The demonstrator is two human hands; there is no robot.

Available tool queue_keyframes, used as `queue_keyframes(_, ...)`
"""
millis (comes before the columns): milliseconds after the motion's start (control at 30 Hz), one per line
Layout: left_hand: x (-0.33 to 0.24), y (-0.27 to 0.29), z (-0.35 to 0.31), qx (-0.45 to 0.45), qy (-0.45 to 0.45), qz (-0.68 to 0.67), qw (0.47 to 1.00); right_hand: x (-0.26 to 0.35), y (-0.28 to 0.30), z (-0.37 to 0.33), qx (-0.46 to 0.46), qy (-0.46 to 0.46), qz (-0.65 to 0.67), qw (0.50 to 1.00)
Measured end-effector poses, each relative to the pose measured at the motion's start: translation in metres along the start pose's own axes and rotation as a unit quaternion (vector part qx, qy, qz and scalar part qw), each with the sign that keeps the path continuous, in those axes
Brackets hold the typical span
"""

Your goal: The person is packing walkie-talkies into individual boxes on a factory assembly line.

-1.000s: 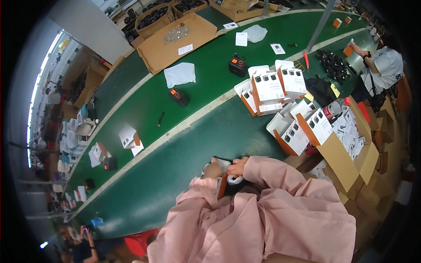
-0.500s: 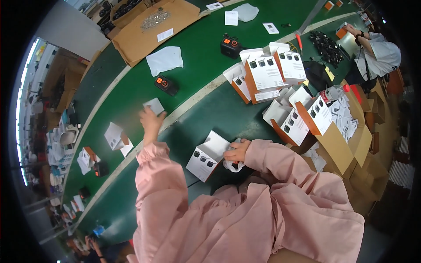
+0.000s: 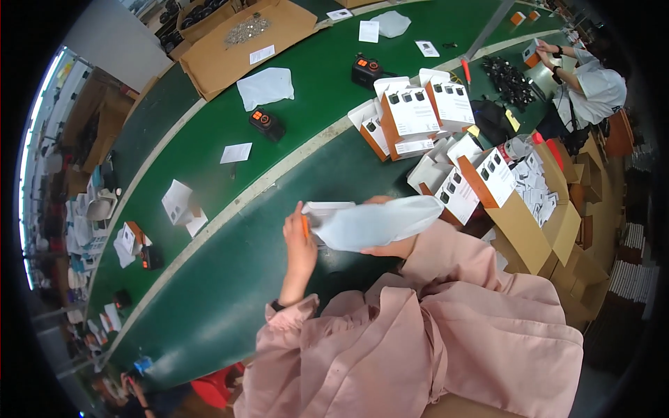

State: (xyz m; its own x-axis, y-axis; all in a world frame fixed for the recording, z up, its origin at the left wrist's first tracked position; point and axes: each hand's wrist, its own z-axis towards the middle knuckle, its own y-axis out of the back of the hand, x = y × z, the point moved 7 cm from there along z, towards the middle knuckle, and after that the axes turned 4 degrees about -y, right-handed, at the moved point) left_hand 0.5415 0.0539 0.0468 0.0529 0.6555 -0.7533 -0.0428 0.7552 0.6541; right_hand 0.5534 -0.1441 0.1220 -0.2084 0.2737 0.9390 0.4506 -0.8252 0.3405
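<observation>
In front of my chest, my left hand (image 3: 299, 245) has its fingers closed on the side of an open white-and-orange carton (image 3: 329, 205). Most of that carton is hidden. My right hand (image 3: 391, 249) grips a translucent white plastic bag (image 3: 380, 221), which stretches sideways over the carton's opening. What the bag contains cannot be made out now. On the green belt beyond my left hand lies a white leaflet (image 3: 236, 152). Farther off stands a black device with orange buttons (image 3: 266, 125).
Several open cartons (image 3: 412, 115) stand to the right, beside a brown box of white leaflets (image 3: 536, 191). Another black device (image 3: 366, 73), a flat white bag (image 3: 266, 88) and an open carton (image 3: 182, 205) sit on the belt. A co-worker (image 3: 592, 87) handles a carton at the far right.
My left hand has left the white leaflet on the belt and come back to the carton. My right hand has raised the plastic bag from beside the carton to over it.
</observation>
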Motion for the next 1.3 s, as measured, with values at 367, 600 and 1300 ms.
queue_keyframes(367,0.066,-0.079,-0.068,-0.1,0.099,-0.609,0.781,-0.033,-0.11,-0.011,-0.023,0.09,-0.494,0.865)
queue_keyframes(600,0.061,-0.073,-0.044,0.133,-0.002,-0.192,0.972,-0.032,-0.095,-0.011,0.102,0.165,-0.466,0.863)
queue_keyframes(1300,-0.023,0.013,0.362,0.077,0.053,0.319,0.943,-0.144,-0.034,-0.068,0.04,-0.299,-0.021,0.953)
